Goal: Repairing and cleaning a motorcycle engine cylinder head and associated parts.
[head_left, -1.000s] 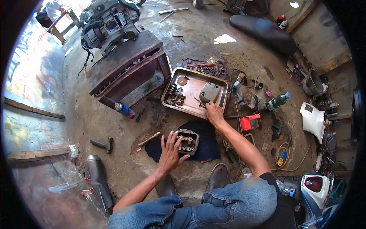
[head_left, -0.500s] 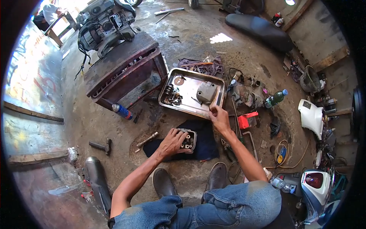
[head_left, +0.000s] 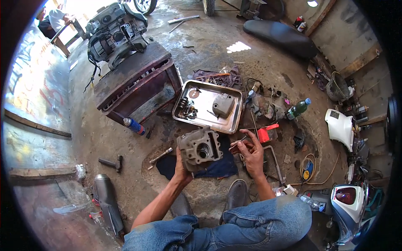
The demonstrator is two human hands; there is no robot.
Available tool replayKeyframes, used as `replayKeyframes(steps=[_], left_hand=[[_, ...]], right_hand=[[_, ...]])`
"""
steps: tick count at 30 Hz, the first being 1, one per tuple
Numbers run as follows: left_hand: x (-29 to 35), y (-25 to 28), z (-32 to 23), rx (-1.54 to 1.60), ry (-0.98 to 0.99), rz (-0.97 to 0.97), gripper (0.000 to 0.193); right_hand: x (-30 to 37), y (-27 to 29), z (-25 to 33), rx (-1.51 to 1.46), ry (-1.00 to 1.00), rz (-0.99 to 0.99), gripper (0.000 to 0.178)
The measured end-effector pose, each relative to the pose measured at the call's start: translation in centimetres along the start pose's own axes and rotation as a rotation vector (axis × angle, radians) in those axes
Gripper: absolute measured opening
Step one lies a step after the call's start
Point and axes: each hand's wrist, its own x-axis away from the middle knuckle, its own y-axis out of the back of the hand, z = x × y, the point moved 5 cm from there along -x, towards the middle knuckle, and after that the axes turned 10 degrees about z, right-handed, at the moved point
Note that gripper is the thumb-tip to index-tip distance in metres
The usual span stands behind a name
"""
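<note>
My left hand (head_left: 180, 170) grips a grey metal engine cylinder head (head_left: 193, 153) by its left side. The part is raised above a dark blue cloth (head_left: 226, 162) on the floor, with a round opening facing up. To its right, my right hand (head_left: 252, 155) has thumb and fingers pinched on a small, thin dark piece whose kind I cannot make out. Just beyond both hands lies a shallow metal tray (head_left: 240, 115). Inside it are a grey metal cover (head_left: 223, 105), a round disc (head_left: 194, 93) and several small dark engine parts (head_left: 184, 109).
A wooden stand (head_left: 138, 94) bears an engine (head_left: 115, 35) at the far left. Nearby are a spray can (head_left: 134, 125), a hammer (head_left: 112, 162) and a socket tool (head_left: 161, 155). Rightward lie a red box (head_left: 264, 134), a green bottle (head_left: 299, 108) and a motorcycle seat (head_left: 280, 37).
My left hand has lifted and tilted the cylinder head off the cloth. My right hand has drawn back from the tray's near edge toward me, now pinching a small piece.
</note>
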Motion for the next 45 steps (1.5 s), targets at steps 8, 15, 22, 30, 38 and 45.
replayKeyframes(steps=[8, 15, 22, 30, 38, 45], left_hand=[[2.6, -0.6, -0.2, 0.271, 0.049, 0.153, 0.057], [2.7, -0.2, 0.5, 0.276, 0.029, 0.195, 0.058], [3.2, 0.7, 1.9, 0.393, 0.074, 0.271, 0.052], [3.3, -1.0, 1.4, 0.112, 0.093, 0.095, 0.051], [3.6, -0.3, 2.1, 0.123, 0.154, 0.018, 0.074], [3.9, 0.7, 2.2, 0.544, 0.124, 0.396, 0.080]], right_hand=[[0.5, -5.7, 6.1, 0.290, 0.336, 0.175, 0.043], [-0.1, -9.8, 7.8, 0.750, 0.735, 0.264, 0.029], [-0.2, -9.9, 7.0, 0.844, 0.753, 0.345, 0.033], [0.0, -9.5, 6.2, 0.889, 0.751, 0.352, 0.034], [0.1, -9.2, 5.9, 0.931, 0.719, 0.318, 0.031], [0.7, -10.7, 6.1, 0.955, 0.715, 0.418, 0.033]])
